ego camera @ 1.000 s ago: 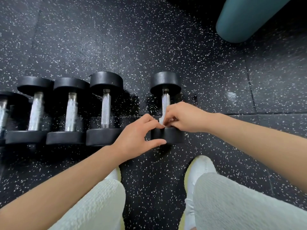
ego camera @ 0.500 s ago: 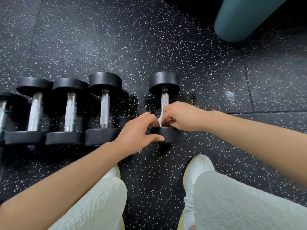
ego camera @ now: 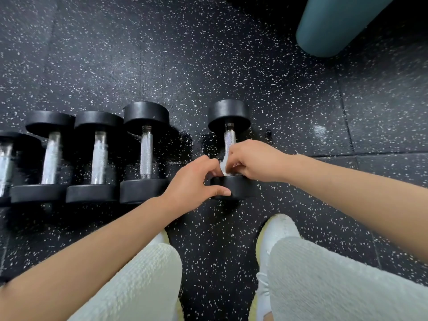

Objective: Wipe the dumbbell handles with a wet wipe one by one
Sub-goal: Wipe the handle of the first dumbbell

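Observation:
A black dumbbell (ego camera: 229, 114) with a knurled steel handle (ego camera: 229, 138) lies apart on the speckled floor, right of a row. My right hand (ego camera: 252, 161) grips a white wet wipe (ego camera: 224, 167) wrapped round the near end of that handle. My left hand (ego camera: 193, 181) holds the dumbbell's near weight (ego camera: 240, 188), thumb on its front and fingers curled over its top. The lower handle is hidden under both hands.
Several more black dumbbells (ego camera: 146, 151) lie side by side in a row at the left. A teal padded cylinder (ego camera: 335, 24) stands at the top right. My knees in pale trousers and white shoes (ego camera: 278, 228) are at the bottom.
My right hand with the wipe has stayed at the near end of the handle, shifting only slightly. My left hand keeps its hold on the near weight.

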